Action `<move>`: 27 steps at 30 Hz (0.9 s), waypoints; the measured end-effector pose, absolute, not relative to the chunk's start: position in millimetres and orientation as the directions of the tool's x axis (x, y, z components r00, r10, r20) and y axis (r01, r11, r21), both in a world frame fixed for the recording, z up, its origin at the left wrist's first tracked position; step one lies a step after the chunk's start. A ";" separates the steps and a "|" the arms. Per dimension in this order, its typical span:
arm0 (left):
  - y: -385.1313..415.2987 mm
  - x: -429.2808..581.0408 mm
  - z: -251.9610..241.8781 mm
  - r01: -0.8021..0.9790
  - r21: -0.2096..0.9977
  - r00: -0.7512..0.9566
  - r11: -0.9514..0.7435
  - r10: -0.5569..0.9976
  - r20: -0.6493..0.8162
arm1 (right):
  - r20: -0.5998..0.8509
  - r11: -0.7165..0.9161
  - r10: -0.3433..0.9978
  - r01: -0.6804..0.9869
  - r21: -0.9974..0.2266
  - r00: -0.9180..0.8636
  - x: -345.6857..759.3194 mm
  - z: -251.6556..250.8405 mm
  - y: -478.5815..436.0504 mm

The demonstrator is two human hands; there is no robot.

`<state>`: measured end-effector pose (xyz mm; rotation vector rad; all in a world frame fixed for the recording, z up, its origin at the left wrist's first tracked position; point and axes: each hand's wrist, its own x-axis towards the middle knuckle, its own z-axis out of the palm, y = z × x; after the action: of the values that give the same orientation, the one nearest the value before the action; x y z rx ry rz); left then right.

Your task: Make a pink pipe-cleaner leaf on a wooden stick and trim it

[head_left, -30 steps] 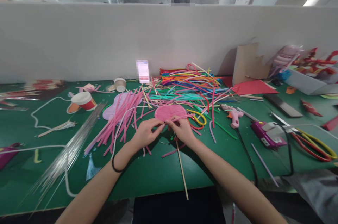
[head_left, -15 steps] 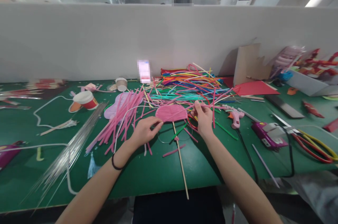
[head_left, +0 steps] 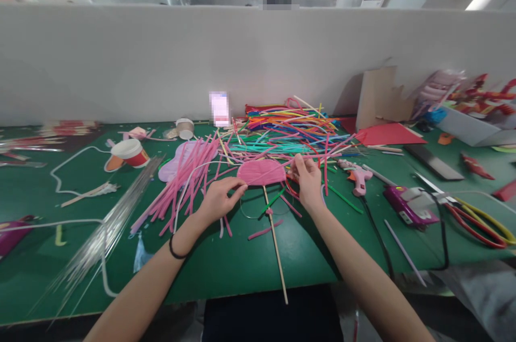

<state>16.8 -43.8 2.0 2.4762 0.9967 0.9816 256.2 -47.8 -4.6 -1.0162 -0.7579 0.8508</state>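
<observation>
A pink half-round fan shape [head_left: 261, 172] made of pipe cleaners sits on a thin wooden stick [head_left: 276, 245] on the green table. My left hand [head_left: 217, 199] pinches its lower left edge. My right hand [head_left: 308, 180] is closed at the fan's right side, fingers on a pink pipe cleaner [head_left: 318, 158] that runs off to the right. A wire ring [head_left: 252, 210] lies under the fan.
A heap of coloured pipe cleaners [head_left: 286, 132] lies behind the fan, and loose pink ones [head_left: 181, 186] to its left. A pink glue gun [head_left: 358, 175], scissors [head_left: 475, 218], a paper cup [head_left: 129, 152], a bundle of metal wires [head_left: 100, 234] and a white divider wall [head_left: 161, 62] surround the spot.
My right hand left the fan's lower edge and moved right to the pipe cleaner beside it. My left hand kept its hold on the fan.
</observation>
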 end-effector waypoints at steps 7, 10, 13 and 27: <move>-44.4 17.5 0.5 0.503 0.479 0.529 -0.720 0.694 0.487 | 0.233 0.251 0.964 -0.140 -0.958 0.131 232.2 -12.7 -56.7; -44.9 17.7 0.3 0.500 0.482 0.532 -0.720 0.694 0.485 | 0.244 0.262 0.955 -0.093 -0.961 0.171 231.5 -14.1 -56.7; -45.0 17.4 0.4 0.489 0.487 0.531 -0.724 0.690 0.492 | 0.207 0.272 0.925 -0.175 -0.946 0.319 241.5 -11.6 -53.2; -64.2 35.8 1.7 0.423 0.316 0.776 -0.849 0.519 0.358 | 0.124 0.318 0.854 -0.317 -0.893 0.506 258.6 -7.9 -46.6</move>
<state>35.8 -64.2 1.7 2.7516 0.7395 0.6480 258.6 -46.6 -7.9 -0.9494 -0.6738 0.8516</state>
